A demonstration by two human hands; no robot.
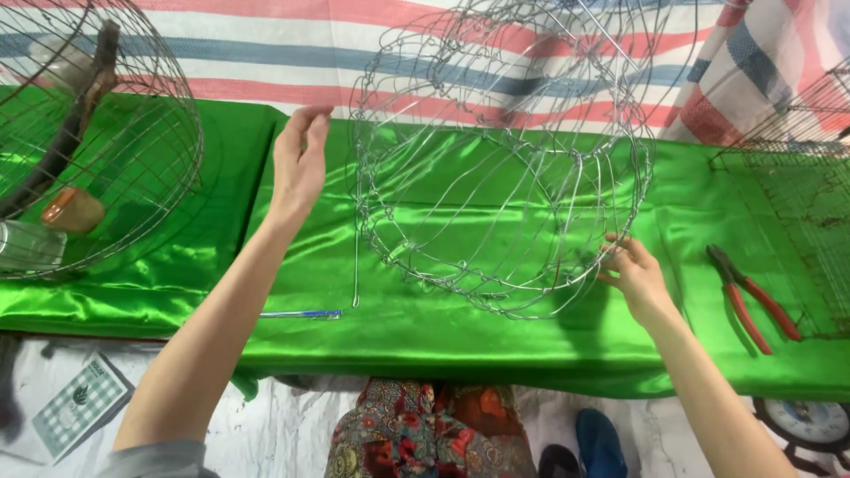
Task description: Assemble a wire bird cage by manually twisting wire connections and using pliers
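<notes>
Standing at the long table [425, 341], which is draped in glossy green satin cloth, the person works on a round wire frame [500, 177] of thin silver wire. The frame rests on the cloth at the table's centre, tipped on its side so that its open rings face the person; its upper part rises against the striped red, white and blue tarpaulin [292, 62] behind the table.

Left hand [299, 164]: raised above the cloth, fingers loosely extended and slightly curled, palm turned toward the frame. It grips nothing and sits just beside the frame's left edge, apart from it.

Right hand [633, 276]: positioned at the lower right rim of the frame, fingertips [611, 257] bent onto the outer wires. The fingers touch or pinch the wire; whether they fully close on it cannot be told.

Surrounding items:
- A straight wire rod [356, 257] hangs from the frame's left side down to the cloth.
- A blue pen [301, 314] lies on the cloth near the front edge, below the left forearm.
- Red-handled pliers [751, 296] lie on the cloth to the right of the right hand, apart from it.
- A second wire cage [133, 133] occupies the far left end of the table.
- Flat wire mesh [797, 221] lies at the far right end.
</notes>
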